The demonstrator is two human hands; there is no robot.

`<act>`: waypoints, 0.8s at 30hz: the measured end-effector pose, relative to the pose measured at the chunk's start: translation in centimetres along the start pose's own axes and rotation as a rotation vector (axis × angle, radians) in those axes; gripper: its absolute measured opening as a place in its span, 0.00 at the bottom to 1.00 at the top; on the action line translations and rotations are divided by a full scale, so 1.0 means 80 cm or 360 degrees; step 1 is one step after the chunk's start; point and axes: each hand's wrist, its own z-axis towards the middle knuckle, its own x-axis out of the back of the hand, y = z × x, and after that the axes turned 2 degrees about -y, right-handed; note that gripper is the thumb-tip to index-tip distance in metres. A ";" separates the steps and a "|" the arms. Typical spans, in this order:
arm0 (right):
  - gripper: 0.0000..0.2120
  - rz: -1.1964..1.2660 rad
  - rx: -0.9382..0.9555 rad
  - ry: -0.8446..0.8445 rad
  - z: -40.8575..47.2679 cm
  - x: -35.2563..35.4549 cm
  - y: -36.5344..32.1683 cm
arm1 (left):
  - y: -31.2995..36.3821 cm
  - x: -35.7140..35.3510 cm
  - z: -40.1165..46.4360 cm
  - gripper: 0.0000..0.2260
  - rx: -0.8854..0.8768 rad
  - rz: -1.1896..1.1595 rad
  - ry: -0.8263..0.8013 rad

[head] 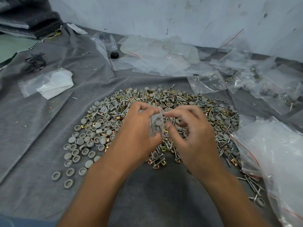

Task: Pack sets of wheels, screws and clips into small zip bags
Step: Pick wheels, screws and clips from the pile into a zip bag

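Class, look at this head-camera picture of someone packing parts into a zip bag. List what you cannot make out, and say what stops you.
1. Contents of the small zip bag, head view: one grey wheel shows; the left hand and right hand cover the rest.
2. Parts in the pile under both hands: hidden.
3. Filled bags far right: contents too small and blurred.
4. Large plastic bag: cut off by the right edge.
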 end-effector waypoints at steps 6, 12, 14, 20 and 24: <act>0.07 -0.0389 -0.0327 -0.0669 -0.003 0.014 0.029 | -0.004 0.008 0.000 0.27 0.0075 0.0015 0.0144; 0.08 -0.0629 -0.0273 -0.0624 -0.015 -0.016 0.018 | -0.003 0.013 0.002 0.26 0.0119 0.0027 0.0237; 0.09 -0.0687 -0.0270 -0.0577 -0.016 -0.023 0.014 | -0.004 0.015 0.002 0.26 0.0138 0.0002 0.0266; 0.12 -0.0810 -0.0277 -0.0537 -0.015 -0.028 0.012 | -0.006 0.016 0.002 0.28 0.0154 0.0010 0.0281; 0.05 -0.0762 -0.0263 -0.0556 -0.016 -0.030 0.009 | -0.007 0.018 0.002 0.27 0.0145 0.0020 0.0277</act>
